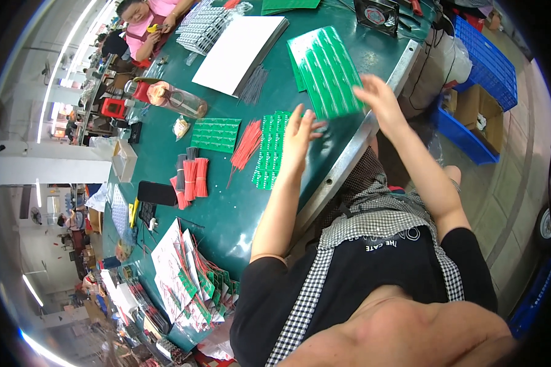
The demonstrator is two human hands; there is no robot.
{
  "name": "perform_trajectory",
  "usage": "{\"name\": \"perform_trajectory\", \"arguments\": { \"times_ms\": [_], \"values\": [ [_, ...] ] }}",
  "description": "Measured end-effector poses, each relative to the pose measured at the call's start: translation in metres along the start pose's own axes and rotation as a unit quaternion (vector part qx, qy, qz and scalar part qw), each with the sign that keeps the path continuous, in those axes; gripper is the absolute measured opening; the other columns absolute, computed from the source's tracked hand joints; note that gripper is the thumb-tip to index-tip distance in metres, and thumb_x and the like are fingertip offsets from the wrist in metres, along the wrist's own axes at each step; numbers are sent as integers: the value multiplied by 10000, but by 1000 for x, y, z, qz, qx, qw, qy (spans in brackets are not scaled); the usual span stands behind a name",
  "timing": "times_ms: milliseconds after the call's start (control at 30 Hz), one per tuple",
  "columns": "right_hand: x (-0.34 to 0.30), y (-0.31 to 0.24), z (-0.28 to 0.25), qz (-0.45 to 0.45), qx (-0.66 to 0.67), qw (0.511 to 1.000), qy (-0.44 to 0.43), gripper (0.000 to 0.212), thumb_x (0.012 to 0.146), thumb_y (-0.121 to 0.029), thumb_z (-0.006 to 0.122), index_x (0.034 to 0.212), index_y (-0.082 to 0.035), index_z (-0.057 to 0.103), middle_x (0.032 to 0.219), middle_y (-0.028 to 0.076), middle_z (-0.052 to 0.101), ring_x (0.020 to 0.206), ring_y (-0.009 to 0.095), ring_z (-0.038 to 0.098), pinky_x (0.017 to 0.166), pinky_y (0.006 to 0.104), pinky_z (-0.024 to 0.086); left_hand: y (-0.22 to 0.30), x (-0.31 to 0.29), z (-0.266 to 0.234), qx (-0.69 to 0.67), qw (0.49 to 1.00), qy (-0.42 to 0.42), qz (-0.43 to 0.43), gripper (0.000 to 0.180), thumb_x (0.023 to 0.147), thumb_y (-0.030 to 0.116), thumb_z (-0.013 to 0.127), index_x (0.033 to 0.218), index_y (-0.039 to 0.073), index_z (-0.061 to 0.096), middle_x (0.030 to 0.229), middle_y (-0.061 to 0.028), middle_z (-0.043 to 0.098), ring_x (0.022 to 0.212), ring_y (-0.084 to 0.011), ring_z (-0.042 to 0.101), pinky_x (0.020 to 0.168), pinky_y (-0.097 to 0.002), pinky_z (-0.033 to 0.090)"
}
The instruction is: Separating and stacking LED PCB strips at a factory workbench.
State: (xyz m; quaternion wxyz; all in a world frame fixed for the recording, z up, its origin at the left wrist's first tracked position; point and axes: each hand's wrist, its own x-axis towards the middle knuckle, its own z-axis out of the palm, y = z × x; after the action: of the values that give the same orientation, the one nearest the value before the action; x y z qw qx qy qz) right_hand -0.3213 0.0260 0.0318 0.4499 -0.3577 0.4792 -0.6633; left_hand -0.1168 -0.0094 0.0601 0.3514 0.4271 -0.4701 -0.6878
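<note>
My right hand (379, 101) is at the right edge of a green circuit board panel (326, 73), its fingers closed on that edge. White lines run along the panel, which overlaps another green sheet (296, 68). My left hand (297, 137) is open, fingers spread and slightly blurred, beside the panel's lower left corner and over narrow green board strips (269, 153). Loose red wires (246, 145) lie left of these strips. Further left are a smaller green board panel (215, 134) and tied bundles of red and black wires (193, 174).
A white stack (242, 52), thin dark wires (254, 84) and a bottle (183, 103) occupy the far table. Wired green boards (193, 278) are piled lower left, near a black phone-like slab (157, 193). The metal table edge (337, 177) runs before me; blue crates (471, 131) stand right. A co-worker (144, 24) sits opposite.
</note>
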Motion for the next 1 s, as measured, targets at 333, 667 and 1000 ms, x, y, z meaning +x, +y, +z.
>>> {"name": "perform_trajectory", "arguments": {
  "times_ms": [333,667,1000],
  "values": [
    [-149,19,-77,175,337,920,95,328,870,-129,561,1167,-7,494,1090,106,584,965,201,594,831,338,497,-66,-43,89,374,871,-287,140,615,788,78,628,1314,8,319,930,-175,600,862,-301,613,789,-373,480],
    [-98,35,-77,109,302,930,180,186,863,-112,561,1012,-6,592,944,97,641,833,177,633,731,309,522,-63,8,81,573,742,-105,331,466,774,187,643,1187,48,477,1027,-166,493,929,-327,491,785,-415,429],
    [-91,43,-73,118,342,909,209,195,860,-114,565,1026,-14,587,968,86,637,855,177,625,770,325,510,-71,12,78,557,764,-97,311,459,791,167,629,1220,75,493,1091,-171,479,992,-319,474,856,-396,405]
  ]
}}
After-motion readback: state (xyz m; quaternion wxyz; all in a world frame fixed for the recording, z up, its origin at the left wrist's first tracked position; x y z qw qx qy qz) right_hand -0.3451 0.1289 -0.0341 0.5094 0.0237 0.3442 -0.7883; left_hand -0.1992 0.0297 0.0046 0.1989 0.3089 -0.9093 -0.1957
